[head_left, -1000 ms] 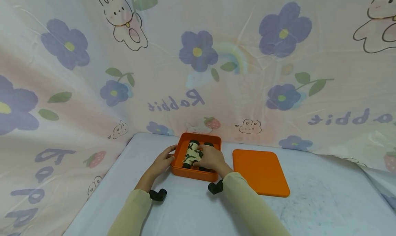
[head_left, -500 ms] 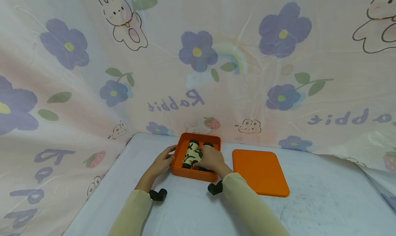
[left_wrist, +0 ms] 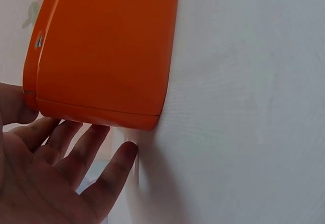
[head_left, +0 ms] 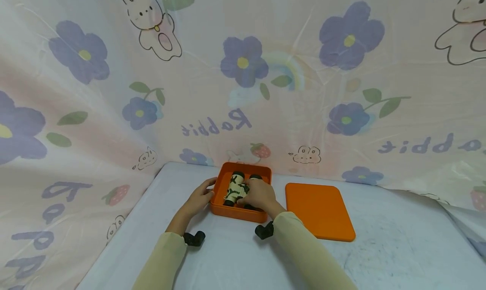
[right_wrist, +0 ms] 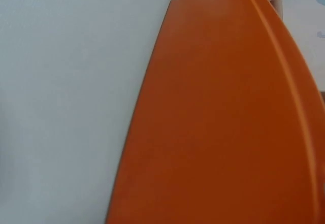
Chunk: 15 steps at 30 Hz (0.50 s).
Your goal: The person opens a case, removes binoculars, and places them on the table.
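Observation:
A pair of camouflage binoculars [head_left: 233, 189], cream with dark green patches and black ends, lies inside an orange box [head_left: 237, 213]. My right hand [head_left: 262, 195] reaches over the box's near side and grips the right barrel, the thumb coming down between the two barrels. That hand covers most of the right barrel. Against the left side of the box rests my left hand [head_left: 199, 198], its fingers spread and fairly straight. In the left wrist view, the left hand [left_wrist: 51, 183] has its thumb at the rim and its fingertips along the wall of the orange box [left_wrist: 101, 51].
A flat orange lid [head_left: 320, 212] lies on the white tabletop [head_left: 395, 239], right of the box and partly behind the right sleeve [head_left: 303, 252]. A curtain [head_left: 288, 112] printed with flowers and rabbits hangs behind the table and along its left side.

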Each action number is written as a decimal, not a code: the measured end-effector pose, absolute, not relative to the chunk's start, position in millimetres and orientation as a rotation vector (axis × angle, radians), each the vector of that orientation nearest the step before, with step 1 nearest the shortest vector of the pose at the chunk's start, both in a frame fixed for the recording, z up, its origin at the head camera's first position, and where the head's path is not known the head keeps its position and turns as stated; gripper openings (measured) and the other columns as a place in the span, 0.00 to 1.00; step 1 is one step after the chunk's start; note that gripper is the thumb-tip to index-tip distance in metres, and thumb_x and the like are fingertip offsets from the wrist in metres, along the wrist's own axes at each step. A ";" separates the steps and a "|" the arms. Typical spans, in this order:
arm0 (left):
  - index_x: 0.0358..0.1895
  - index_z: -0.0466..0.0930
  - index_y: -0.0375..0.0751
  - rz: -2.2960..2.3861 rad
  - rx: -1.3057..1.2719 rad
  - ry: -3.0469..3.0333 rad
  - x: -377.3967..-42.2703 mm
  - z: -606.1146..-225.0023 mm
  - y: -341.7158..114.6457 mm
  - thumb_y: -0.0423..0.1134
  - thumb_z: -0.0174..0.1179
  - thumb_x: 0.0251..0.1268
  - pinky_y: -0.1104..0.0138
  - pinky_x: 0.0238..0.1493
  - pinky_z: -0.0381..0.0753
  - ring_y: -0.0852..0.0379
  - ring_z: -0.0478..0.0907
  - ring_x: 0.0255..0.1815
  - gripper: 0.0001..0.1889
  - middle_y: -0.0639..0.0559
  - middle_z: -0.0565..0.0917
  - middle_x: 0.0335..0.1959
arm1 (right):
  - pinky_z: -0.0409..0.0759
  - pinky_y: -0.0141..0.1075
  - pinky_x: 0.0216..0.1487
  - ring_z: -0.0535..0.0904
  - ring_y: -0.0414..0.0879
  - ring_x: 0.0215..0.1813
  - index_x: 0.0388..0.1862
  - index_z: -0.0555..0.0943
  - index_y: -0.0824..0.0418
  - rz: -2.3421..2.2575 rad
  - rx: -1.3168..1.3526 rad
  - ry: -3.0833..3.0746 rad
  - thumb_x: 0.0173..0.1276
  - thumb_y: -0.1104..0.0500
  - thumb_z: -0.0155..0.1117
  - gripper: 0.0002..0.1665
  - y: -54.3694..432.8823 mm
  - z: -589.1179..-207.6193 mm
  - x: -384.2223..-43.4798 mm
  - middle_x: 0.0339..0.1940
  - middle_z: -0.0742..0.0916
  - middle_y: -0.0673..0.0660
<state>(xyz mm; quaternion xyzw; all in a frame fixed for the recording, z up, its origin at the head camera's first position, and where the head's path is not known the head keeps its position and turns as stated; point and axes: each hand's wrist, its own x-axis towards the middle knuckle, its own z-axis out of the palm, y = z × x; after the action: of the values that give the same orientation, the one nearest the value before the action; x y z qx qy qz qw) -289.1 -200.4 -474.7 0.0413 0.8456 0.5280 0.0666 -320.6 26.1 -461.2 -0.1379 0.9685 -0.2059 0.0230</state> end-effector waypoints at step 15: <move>0.74 0.59 0.48 1.624 0.134 2.557 -289.4 -476.4 -200.3 0.34 0.45 0.74 0.45 0.65 0.71 0.39 0.65 0.70 0.26 0.44 0.62 0.74 | 0.83 0.42 0.40 0.81 0.46 0.47 0.61 0.79 0.50 -0.685 -0.423 2.998 0.42 0.35 0.78 0.45 26.2 -461.0 -319.9 0.55 0.85 0.50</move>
<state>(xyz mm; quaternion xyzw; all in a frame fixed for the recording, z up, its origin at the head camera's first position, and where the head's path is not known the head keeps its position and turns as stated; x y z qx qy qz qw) -289.4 -200.3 -476.4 0.0443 0.8421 0.5347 0.0548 -319.9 26.2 -461.0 -0.1362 0.9656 -0.2207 0.0185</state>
